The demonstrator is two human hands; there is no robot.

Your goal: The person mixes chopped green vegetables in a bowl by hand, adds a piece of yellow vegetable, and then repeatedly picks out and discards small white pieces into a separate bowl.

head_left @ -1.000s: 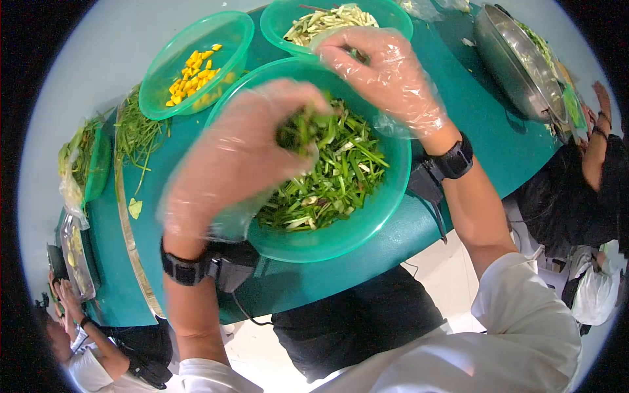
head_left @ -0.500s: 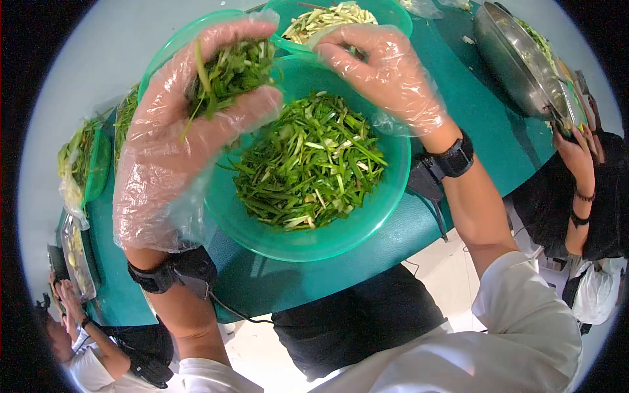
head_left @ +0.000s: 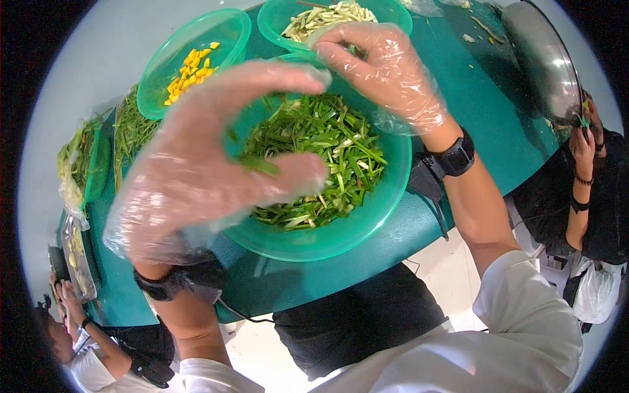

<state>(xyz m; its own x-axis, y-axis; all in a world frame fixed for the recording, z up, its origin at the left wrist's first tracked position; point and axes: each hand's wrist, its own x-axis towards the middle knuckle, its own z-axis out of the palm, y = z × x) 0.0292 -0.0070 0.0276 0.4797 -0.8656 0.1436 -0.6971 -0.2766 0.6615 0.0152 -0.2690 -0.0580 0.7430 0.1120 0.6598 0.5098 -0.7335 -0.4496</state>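
Note:
A large green plastic bowl (head_left: 383,213) holds a heap of chopped leafy greens (head_left: 327,157). Above its left side is my left hand (head_left: 216,144) in a clear plastic glove, blurred by motion. Thumb and fingers are spread apart, and a few loose green bits (head_left: 259,165) are by the thumb. My right hand (head_left: 386,75), also gloved, is closed at the bowl's far right rim. Its fingers curl there, partly hiding the rim.
Behind stand a bowl (head_left: 154,92) with yellow pieces (head_left: 190,75) and another bowl (head_left: 401,23) with pale cut strips (head_left: 327,18). Long greens (head_left: 131,131) lie at left. Someone at right has hands (head_left: 583,147) by a metal pan (head_left: 547,65); another person (head_left: 78,347) is at lower left.
My left hand has moved right and down over the bowl and opened, letting go of its bunch of greens. The pan at right has tilted and shifted. My right hand stays put.

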